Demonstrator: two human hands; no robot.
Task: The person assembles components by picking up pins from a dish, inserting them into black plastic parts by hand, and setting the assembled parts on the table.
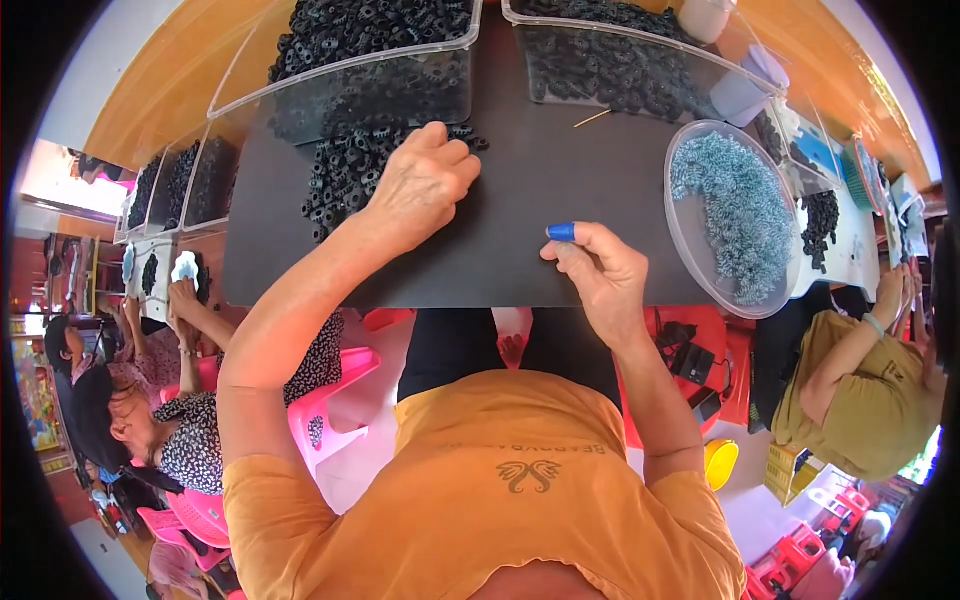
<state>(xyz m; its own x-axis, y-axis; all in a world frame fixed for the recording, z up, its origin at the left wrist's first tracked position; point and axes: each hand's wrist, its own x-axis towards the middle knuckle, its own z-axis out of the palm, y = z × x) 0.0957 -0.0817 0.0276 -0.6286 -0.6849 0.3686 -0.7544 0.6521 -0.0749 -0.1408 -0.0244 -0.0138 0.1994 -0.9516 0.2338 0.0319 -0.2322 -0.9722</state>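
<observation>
My left hand (pixel 425 185) is over the grey tabletop (pixel 510 190), at the right side of a loose pile of small black plastic parts (pixel 340 185). Its fingers are curled in; whatever they hold is hidden. Near the table's front edge is my right hand (pixel 605 275), with a blue cover (pixel 561 232) on the index fingertip. Thumb and index finger come together there, and anything between them is too small to make out. To its right, a round clear tray (pixel 687 250) holds a heap of small bluish, coil-like pieces (pixel 740 215) resembling springs.
Two clear bins (pixel 375 95) (pixel 620 75) of black parts stand along the far side. A thin stick (pixel 592 118) lies before the right one, with a whitish cup (pixel 745 90) nearby. Co-workers sit left (pixel 190 440) and right (pixel 860 390); a red stool (pixel 690 345) stands below.
</observation>
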